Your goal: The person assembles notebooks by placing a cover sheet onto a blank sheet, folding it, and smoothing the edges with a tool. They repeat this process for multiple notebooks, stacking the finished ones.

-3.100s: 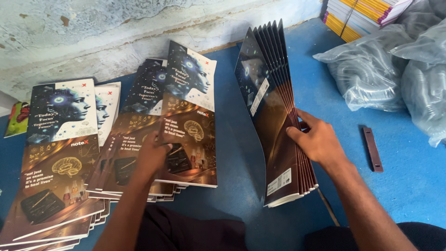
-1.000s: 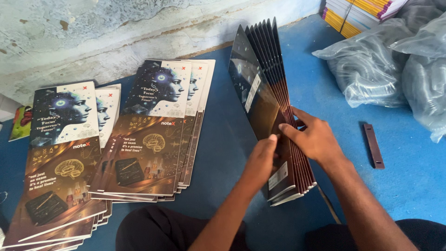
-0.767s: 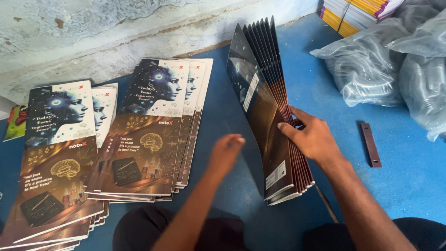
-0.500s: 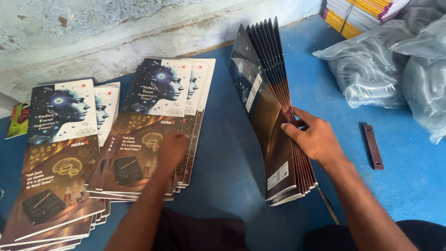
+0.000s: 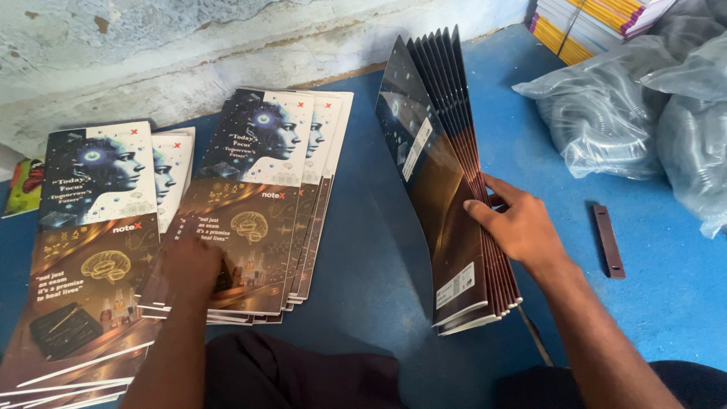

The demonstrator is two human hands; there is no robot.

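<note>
Glossy brown printed cover sheets [image 5: 447, 189] stand fanned on edge on the blue floor [image 5: 363, 250], the right hand [image 5: 519, 227] clasping them. The left hand [image 5: 189, 265] lies flat, grasping nothing, on the middle pile of matching covers [image 5: 257, 197]. It looks like dealing covers onto piles; pulling another sheet off the fan likely follows.

Blue floor [image 5: 363, 250] with cover stacks [image 5: 250, 204], plastic bags [image 5: 651, 113], brown strip [image 5: 609, 241].

Single head-worn view, angled steeply down and forward, close over blue floor [image 5: 363, 250], pale wall [image 5: 189, 53] along top edge, own lap at bottom edge, arm's-reach range.
</note>
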